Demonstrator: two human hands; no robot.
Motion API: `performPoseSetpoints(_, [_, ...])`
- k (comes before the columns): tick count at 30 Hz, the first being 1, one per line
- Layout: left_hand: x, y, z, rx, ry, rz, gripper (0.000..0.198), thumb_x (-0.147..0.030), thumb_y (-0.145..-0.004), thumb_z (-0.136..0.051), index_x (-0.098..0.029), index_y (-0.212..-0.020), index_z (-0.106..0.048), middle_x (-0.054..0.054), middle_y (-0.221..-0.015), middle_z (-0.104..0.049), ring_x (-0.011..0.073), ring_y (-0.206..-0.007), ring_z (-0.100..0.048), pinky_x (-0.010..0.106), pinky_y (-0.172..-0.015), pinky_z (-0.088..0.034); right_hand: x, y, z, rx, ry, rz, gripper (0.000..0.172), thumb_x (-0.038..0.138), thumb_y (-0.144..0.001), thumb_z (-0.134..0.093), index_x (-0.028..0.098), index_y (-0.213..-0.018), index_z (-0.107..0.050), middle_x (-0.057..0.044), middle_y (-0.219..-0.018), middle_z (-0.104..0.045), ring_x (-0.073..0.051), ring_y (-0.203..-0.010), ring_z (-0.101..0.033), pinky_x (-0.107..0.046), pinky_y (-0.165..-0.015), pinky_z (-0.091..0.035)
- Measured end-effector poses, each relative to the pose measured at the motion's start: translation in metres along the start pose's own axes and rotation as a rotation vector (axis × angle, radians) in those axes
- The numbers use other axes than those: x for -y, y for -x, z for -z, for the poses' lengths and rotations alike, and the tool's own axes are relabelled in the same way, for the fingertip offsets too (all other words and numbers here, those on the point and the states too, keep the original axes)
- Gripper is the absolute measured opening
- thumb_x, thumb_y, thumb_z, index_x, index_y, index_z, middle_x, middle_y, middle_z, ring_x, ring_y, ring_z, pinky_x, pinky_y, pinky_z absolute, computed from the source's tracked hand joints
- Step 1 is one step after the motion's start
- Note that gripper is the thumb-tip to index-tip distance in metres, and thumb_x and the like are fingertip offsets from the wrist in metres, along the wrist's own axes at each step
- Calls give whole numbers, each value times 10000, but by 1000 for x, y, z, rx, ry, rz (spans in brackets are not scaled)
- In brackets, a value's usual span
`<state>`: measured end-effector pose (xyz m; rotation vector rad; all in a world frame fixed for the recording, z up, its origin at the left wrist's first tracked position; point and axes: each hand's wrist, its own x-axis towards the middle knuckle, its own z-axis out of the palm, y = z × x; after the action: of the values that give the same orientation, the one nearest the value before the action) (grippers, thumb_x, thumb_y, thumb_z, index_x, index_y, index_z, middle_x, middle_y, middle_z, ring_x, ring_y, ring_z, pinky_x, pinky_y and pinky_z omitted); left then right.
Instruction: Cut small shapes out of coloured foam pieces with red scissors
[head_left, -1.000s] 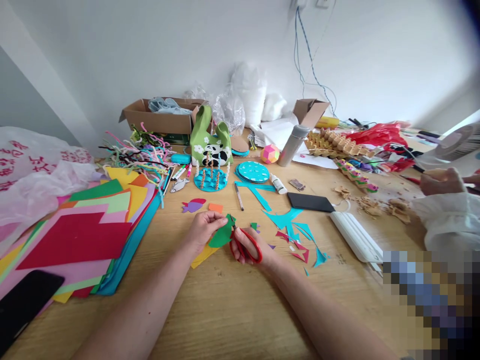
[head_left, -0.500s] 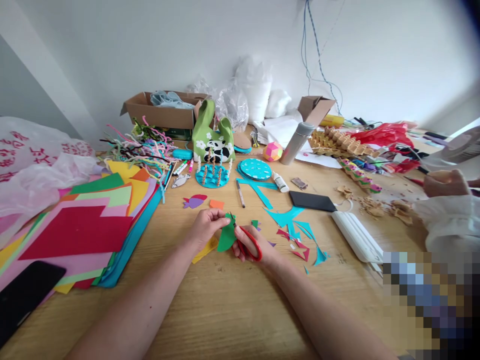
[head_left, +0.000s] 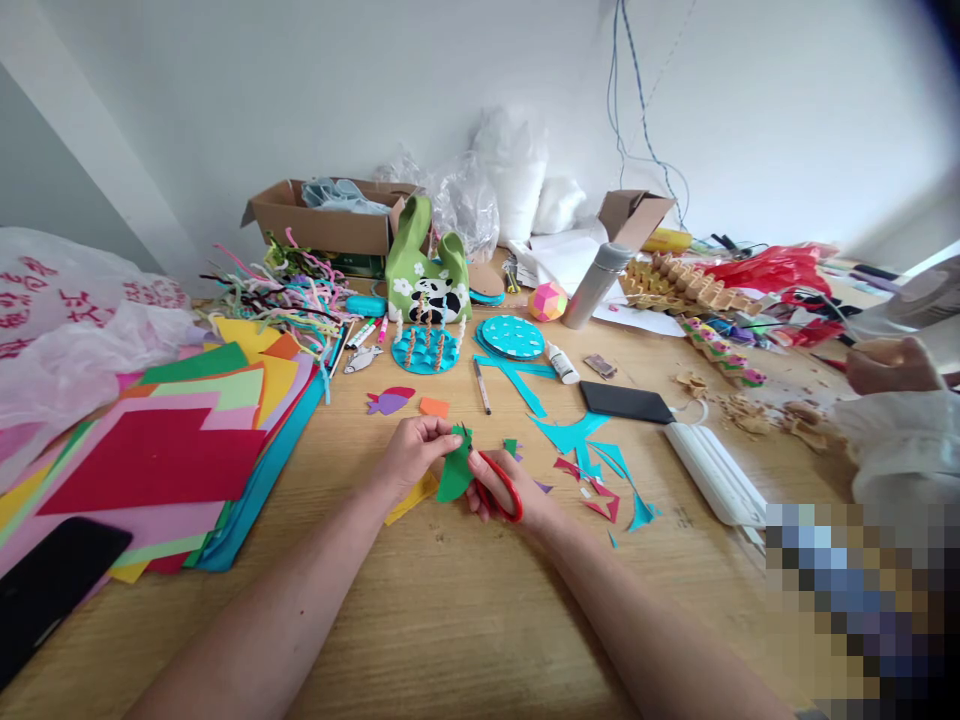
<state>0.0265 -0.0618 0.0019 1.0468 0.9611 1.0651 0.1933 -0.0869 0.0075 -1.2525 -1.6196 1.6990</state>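
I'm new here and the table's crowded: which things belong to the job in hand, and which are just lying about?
Job in hand: red scissors (right hand); green piece (left hand).

Apparently lying about: grey bottle; panda bag; multicoloured ball.

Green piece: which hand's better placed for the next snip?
Likely the right hand: it holds the red-handled scissors, with the blades up at the green piece. The left hand pinches that piece near its top, so it seems better suited to steadying.
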Motion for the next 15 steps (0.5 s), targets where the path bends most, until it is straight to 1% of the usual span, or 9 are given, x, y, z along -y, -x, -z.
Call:
performPoseSetpoints(7, [1, 0, 0, 3, -3, 0, 172, -286, -636, -762, -133, -667, -691, 26, -655, -645, 131, -618, -546, 267, -618, -412, -4, -2, -1, -4, 8, 18, 718, 858, -756, -435, 169, -571, -517, -3, -464, -526, -80, -359, -465, -207, -370, -334])
performPoseSetpoints(15, [1, 0, 0, 5, 3, 13, 179, -290, -633, -762, -132, -667, -687, 29, -658, -648, 133, -622, -553, 265, -620, -420, -3, -1, -1, -31, 29, 14, 730, 872, -745, -425, 167, -580, -513, -5, -469, -529, -81, -364, -467, -205, -372, -347])
